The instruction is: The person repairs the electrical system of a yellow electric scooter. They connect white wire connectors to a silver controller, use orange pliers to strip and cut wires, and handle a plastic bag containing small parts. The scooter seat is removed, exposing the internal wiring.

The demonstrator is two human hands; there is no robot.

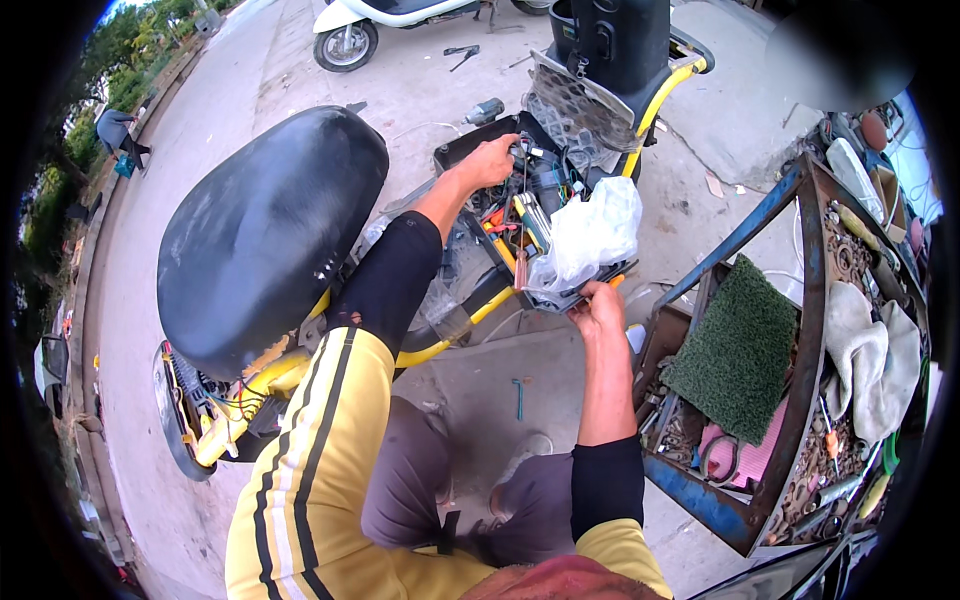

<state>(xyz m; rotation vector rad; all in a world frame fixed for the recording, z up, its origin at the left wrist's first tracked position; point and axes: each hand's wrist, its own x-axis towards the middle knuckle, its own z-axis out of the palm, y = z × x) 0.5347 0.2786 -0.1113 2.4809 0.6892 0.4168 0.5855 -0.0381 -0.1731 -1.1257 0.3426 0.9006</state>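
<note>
A black box (447, 158) full of tools and wires sits across the yellow scooter frame (427, 352). My left hand (488, 162) reaches over its far left part. Its fingers are curled closed among the contents, and what they hold is hidden. At the near right corner, my right hand (600, 308) grips the box's rim, thumb on top. A crumpled white plastic bag (590, 235) lies on the tools beside that hand. Near the middle are a yellow-handled tool (533, 222) and a thin rod with an orange-brown handle (520, 270).
On the left a black scooter seat (270, 240) is tipped up. A rusty metal rack (812, 300) with green turf mat (735, 350), grey gloves (870, 345) and loose hardware stands right. A teal T-shaped tool (519, 398) lies on the ground; a white scooter (400, 15) is beyond.
</note>
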